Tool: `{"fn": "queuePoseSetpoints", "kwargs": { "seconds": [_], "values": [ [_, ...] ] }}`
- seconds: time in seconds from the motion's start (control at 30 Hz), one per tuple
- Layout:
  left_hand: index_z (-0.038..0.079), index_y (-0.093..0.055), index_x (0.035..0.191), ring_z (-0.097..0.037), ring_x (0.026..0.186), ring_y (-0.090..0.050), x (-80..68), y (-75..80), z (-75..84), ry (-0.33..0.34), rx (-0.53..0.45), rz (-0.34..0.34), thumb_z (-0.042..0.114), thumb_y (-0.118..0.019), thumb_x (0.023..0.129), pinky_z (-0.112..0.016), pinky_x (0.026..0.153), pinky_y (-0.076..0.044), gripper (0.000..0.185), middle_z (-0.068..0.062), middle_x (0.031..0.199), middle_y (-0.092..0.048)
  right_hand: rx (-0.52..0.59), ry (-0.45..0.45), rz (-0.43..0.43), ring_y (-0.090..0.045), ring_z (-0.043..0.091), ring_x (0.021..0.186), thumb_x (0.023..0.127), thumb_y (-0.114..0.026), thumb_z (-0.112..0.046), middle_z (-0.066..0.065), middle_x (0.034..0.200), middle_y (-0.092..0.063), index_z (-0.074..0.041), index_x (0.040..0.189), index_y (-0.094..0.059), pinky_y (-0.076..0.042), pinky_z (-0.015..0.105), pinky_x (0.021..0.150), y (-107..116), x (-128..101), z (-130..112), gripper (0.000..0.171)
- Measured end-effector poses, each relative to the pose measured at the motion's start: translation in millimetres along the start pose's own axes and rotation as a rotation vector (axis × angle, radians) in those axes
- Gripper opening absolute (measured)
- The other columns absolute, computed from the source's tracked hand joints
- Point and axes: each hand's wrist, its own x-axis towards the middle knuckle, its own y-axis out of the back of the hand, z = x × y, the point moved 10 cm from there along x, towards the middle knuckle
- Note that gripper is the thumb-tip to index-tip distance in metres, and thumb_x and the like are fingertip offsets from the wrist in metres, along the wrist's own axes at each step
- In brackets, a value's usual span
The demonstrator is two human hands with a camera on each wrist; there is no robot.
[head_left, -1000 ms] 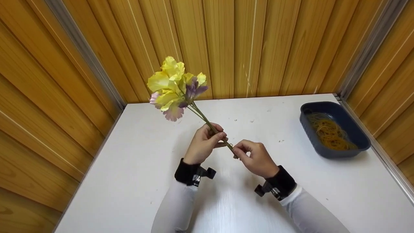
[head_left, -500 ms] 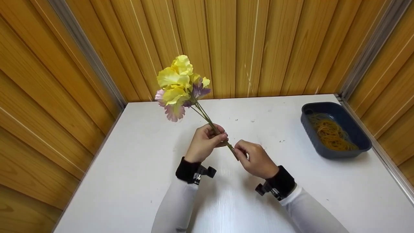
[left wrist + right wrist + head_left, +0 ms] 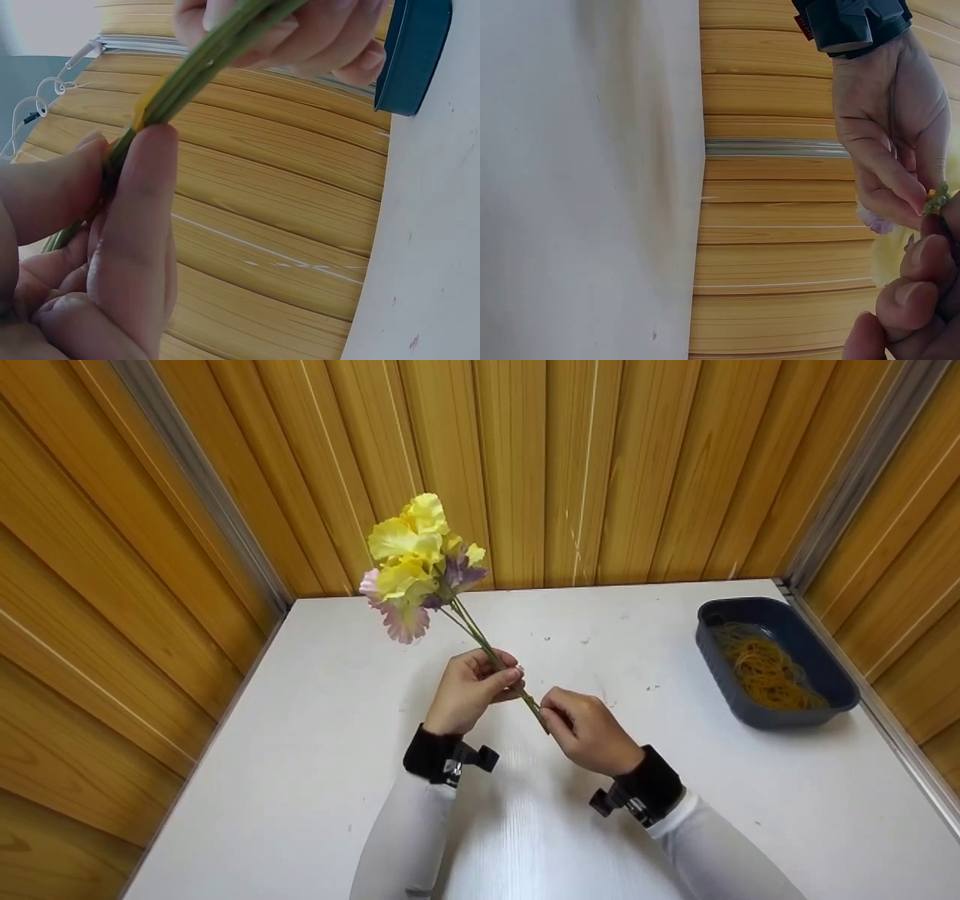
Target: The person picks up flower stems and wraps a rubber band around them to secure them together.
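Note:
A small bunch of artificial flowers (image 3: 405, 547), yellow with pink and purple petals, leans to the upper left above the table. Its green stems (image 3: 470, 626) run down to the right through both hands. My left hand (image 3: 466, 694) grips them around the middle, thumb on top. Lower down, my right hand (image 3: 592, 733) has curled fingers and thumb at the stem ends. In the left wrist view a yellow rubber band (image 3: 145, 105) wraps the stems (image 3: 217, 56) beside the left fingertips. Cut stem ends (image 3: 937, 197) show between the two hands in the right wrist view.
On the white table (image 3: 300, 735), at the right, stands a dark blue plastic tub (image 3: 720, 679) with a heap of yellow rubber bands (image 3: 772, 671) in it. Wood-look panels (image 3: 517, 472) wall the table at the back and sides.
The flower heads have shifted a little to the right and the stems stand slightly steeper. My right fingers have closed in more at the stem ends; both hands keep nearly the same place.

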Motion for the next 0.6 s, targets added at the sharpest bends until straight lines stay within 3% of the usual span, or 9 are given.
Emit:
{"fn": "queuePoseSetpoints", "kwargs": {
  "seconds": [0.33,0.6],
  "values": [
    [-0.008,-0.064,0.107,-0.014,0.08,-0.073,2.5,5.9,-0.1,0.005,-0.011,0.026,-0.006,-0.072,0.094,-0.034,0.078,-0.066,0.016,-0.012,0.091,-0.074,0.013,-0.03,-0.028,-0.042,-0.002,0.061,0.103,-0.061,-0.004,-0.007,0.072,-0.054,-0.014,0.087,-0.06,-0.039,0.018,0.053,-1.6,-0.1,1.0,0.019],
    [-0.014,-0.061,0.11,-0.013,0.079,-0.073,3.1,6.8,-1.8,0.017,-0.015,0.029,-0.005,-0.071,0.094,-0.033,0.077,-0.065,0.02,-0.008,0.089,-0.074,0.03,-0.047,-0.036,-0.043,-0.002,0.062,0.103,-0.062,-0.005,-0.008,0.073,-0.055,-0.014,0.087,-0.06,-0.04,0.018,0.054,-2.5,-2.5,3.8,0.018]
  ]
}}
